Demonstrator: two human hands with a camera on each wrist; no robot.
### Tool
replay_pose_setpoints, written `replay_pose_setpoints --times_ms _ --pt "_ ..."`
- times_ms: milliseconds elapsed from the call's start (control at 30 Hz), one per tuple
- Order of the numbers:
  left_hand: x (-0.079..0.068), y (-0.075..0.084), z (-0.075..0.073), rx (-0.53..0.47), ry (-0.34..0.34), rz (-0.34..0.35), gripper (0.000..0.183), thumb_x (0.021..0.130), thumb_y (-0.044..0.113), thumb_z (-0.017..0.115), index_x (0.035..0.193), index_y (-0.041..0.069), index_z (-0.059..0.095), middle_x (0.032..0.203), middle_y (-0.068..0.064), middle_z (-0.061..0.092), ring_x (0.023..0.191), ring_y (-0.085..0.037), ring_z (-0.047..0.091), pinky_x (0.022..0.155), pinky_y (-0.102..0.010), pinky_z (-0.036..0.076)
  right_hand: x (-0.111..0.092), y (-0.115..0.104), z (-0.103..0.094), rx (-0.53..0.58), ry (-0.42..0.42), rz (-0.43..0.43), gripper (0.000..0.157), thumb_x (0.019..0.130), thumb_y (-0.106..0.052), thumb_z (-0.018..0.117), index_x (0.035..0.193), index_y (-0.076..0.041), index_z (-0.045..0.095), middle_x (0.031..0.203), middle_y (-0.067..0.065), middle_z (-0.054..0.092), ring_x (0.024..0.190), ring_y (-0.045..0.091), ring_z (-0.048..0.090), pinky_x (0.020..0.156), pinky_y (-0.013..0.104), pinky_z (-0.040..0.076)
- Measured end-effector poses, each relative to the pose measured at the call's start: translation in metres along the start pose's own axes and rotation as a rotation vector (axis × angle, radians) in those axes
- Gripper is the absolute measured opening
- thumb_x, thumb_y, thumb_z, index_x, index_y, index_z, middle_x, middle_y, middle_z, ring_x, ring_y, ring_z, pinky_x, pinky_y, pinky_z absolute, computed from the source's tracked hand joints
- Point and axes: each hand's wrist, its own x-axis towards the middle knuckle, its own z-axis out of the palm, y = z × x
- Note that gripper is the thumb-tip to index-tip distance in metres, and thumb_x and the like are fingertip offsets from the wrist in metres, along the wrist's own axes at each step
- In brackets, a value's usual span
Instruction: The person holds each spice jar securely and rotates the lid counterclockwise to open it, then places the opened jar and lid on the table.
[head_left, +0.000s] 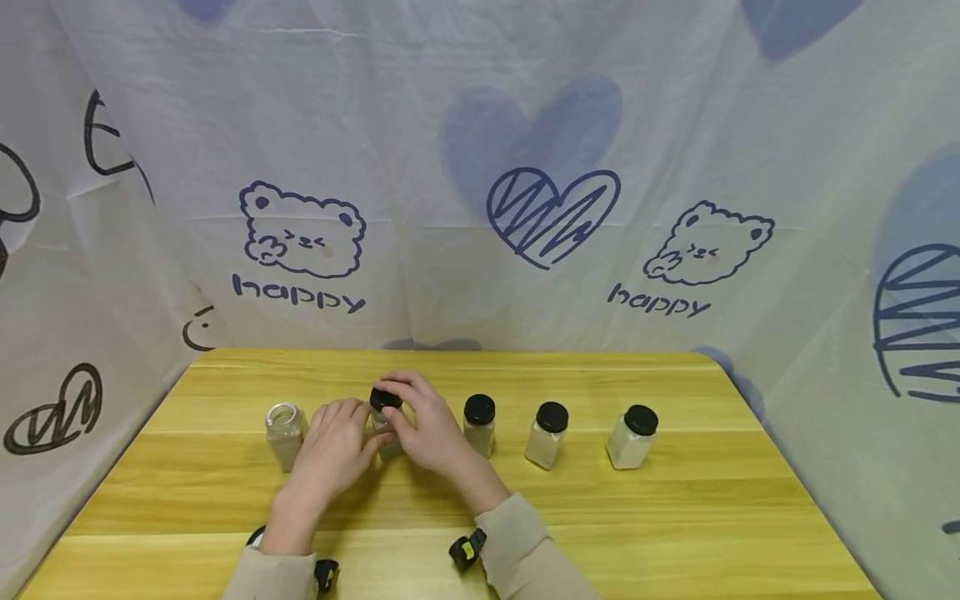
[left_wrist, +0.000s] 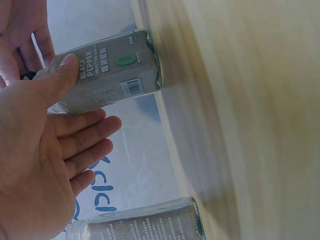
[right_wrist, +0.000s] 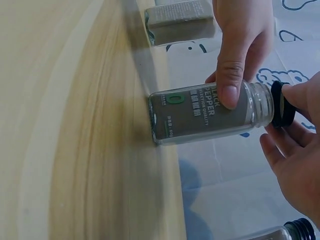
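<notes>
A glass jar labelled black pepper (right_wrist: pixel 192 112) stands on the table, filled with grey-brown powder. My left hand (head_left: pixel 333 446) holds it at the side, thumb (left_wrist: pixel 65 75) across the label and the other fingers stretched out below in the left wrist view. With thumb and fingertips, my right hand (head_left: pixel 427 425) grips a black lid (right_wrist: pixel 283 105) at the jar's mouth. In the right wrist view the lid sits right at the rim, with the glass threads showing below it. An open jar (head_left: pixel 285 437) without a lid stands just left of my left hand.
Three more jars with black lids stand in a row to the right: one close by (head_left: pixel 480 425), a middle one (head_left: pixel 547 435) and a far-right one (head_left: pixel 632 437). The wooden table (head_left: pixel 675 533) ends at a printed cloth (head_left: pixel 420 250) behind.
</notes>
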Motion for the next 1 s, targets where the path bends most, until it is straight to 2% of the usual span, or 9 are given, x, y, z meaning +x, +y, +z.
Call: replay_pose_setpoints --times_ms 233,467,733,1000 --pt "0.001 0.002 0.000 -0.010 0.001 -0.002 0.053 0.096 0.034 0.076 0.126 -0.009 0.065 0.124 -0.023 0.065 0.123 -0.044 0.055 0.113 -0.057 0.039 -0.005 -0.004 -0.006 0.057 0.068 0.002 0.038 0.103 -0.013 0.067 0.140 -0.008 0.063 0.143 0.009 0.055 0.129 0.024 0.060 0.106 0.038 0.053" --pt "0.002 0.004 0.002 -0.011 -0.037 -0.015 0.055 0.097 0.034 0.075 0.129 -0.009 0.064 0.128 -0.024 0.065 0.126 -0.045 0.054 0.115 -0.059 0.037 -0.017 -0.007 -0.015 0.141 0.105 0.030 0.047 0.097 -0.010 0.074 0.142 -0.008 0.061 0.135 0.011 0.053 0.122 0.024 0.060 0.104 0.037 0.055" --pt "0.001 0.003 0.001 -0.007 -0.044 -0.022 0.053 0.099 0.034 0.073 0.128 -0.010 0.064 0.127 -0.024 0.064 0.126 -0.045 0.054 0.115 -0.060 0.037 -0.032 -0.011 -0.022 0.191 0.063 0.004 0.043 0.096 -0.010 0.077 0.136 -0.002 0.065 0.127 0.013 0.053 0.118 0.026 0.060 0.101 0.034 0.057" --pt "0.000 0.004 -0.003 -0.013 -0.068 -0.037 0.052 0.098 0.029 0.074 0.130 -0.009 0.063 0.130 -0.025 0.063 0.128 -0.045 0.053 0.117 -0.060 0.034 -0.044 -0.011 -0.028 0.253 -0.059 0.101 0.039 0.093 -0.013 0.081 0.128 -0.004 0.065 0.123 0.007 0.057 0.103 0.016 0.065 0.093 0.029 0.059"
